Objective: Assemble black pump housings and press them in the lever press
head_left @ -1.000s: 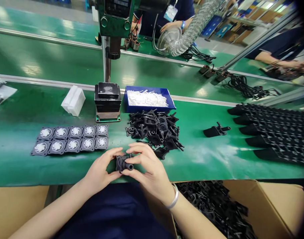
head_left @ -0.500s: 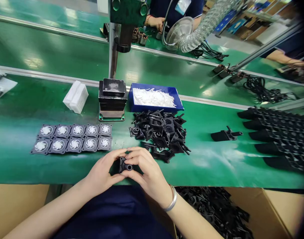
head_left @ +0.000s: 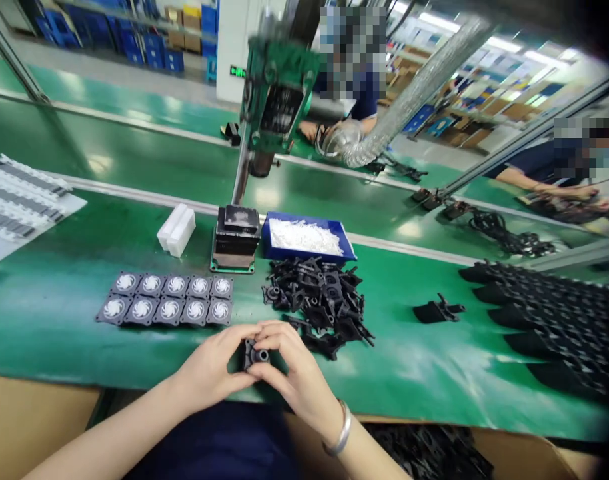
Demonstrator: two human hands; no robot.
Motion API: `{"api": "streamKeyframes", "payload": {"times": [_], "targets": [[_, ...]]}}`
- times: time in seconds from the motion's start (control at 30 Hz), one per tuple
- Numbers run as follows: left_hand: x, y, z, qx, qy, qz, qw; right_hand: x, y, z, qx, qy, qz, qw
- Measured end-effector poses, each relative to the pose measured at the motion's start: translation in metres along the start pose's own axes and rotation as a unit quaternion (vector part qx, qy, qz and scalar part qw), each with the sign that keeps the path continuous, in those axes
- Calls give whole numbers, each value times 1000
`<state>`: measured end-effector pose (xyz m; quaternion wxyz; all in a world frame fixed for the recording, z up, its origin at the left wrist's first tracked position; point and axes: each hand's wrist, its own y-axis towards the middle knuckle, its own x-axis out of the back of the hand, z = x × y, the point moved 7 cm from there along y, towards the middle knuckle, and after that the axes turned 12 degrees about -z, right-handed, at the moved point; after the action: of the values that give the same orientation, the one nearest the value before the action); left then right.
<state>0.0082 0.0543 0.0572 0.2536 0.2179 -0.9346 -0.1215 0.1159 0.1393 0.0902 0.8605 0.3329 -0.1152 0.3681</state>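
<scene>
Black fitting (head_left: 256, 357) is held between the left hand (head_left: 209, 368) and right hand (head_left: 300, 370).

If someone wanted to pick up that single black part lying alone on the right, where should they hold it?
Probably by the broad body of the lone black part, from above, pinching its two long sides. It lies on the green bench, its body toward the loose pile and its thin stubs toward the long rows, one sticking up. The right hand is nearer.
</scene>
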Motion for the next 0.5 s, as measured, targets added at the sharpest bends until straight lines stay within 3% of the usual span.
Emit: {"api": "streamKeyframes", "payload": {"times": [0.13,0.27,0.37,0.5], "targets": [[39,31,-40,-106,19,-40,993,32,36,23,38,-24,-14,999],[100,96,-65,-178,64,-142,972,72,99,51,120,-96,-63,986],[125,152,-42,-124,50,-172,976,101,154,67,180,-121,-154,964],[127,200,-4,-77,17,-160,984,143,236,87,228,-80,-297,924]]}}
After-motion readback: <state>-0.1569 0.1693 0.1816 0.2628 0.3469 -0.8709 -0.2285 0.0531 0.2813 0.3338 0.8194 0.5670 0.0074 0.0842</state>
